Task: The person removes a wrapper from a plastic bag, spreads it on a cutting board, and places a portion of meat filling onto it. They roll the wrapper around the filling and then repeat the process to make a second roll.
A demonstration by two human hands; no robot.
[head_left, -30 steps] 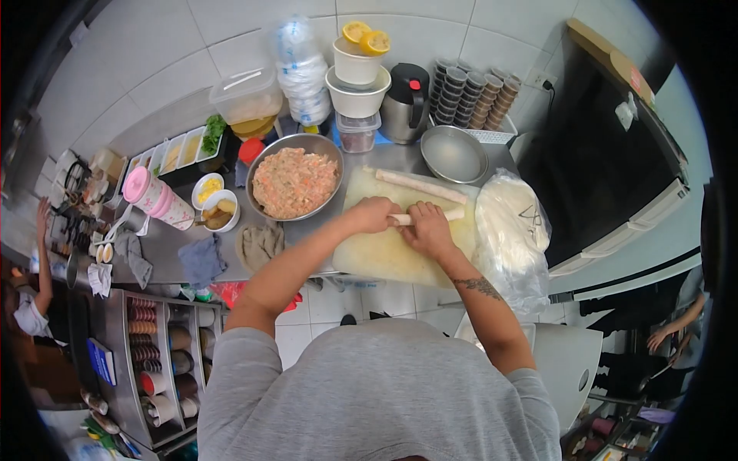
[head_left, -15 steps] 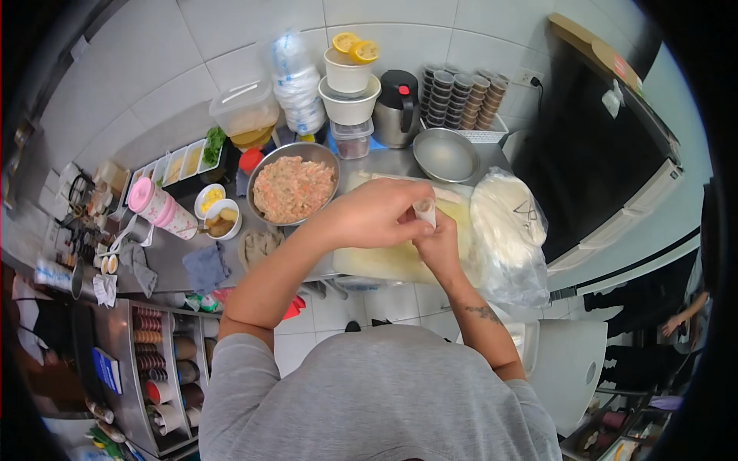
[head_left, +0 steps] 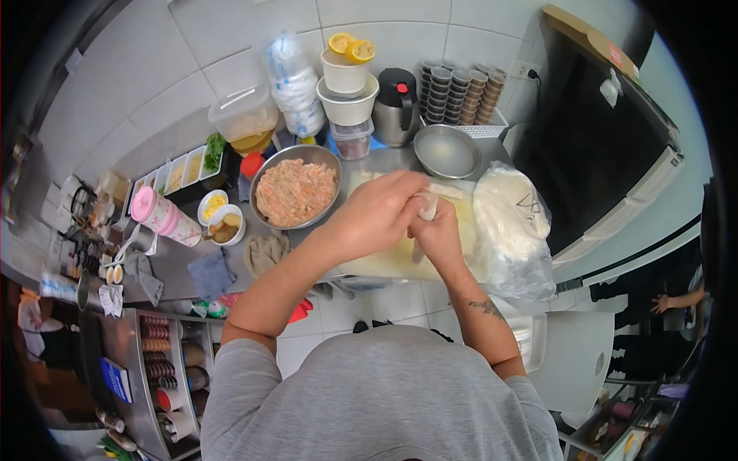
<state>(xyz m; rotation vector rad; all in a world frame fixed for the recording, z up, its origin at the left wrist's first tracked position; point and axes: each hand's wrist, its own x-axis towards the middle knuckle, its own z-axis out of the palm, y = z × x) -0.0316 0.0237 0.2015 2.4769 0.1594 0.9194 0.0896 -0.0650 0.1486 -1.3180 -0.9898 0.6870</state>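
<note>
Over the cutting board (head_left: 384, 261), my two hands meet around a small white dough wrapper (head_left: 428, 206), which looks curled. My left hand (head_left: 380, 211) comes in from the left, its fingers bent onto the wrapper's edge. My right hand (head_left: 438, 238) is closed around it from the lower right. A pale narrow piece shows just below the right fingers, too blurred to name. Behind the hands, a whitish strip (head_left: 446, 190) lies on the board. A metal bowl of pinkish minced filling (head_left: 296, 192) stands to the left.
A plastic bag of white wrappers (head_left: 511, 219) lies right of the board. An empty metal bowl (head_left: 447, 151), a thermos jug (head_left: 397, 107) and stacked lidded cups (head_left: 461, 96) stand behind. On the left are a pink tumbler (head_left: 164, 215), small bowls (head_left: 227, 224) and cloths (head_left: 211, 272).
My left fingers have shifted slightly up and left on the wrapper, and its curled opening now faces differently. The view has tilted a little.
</note>
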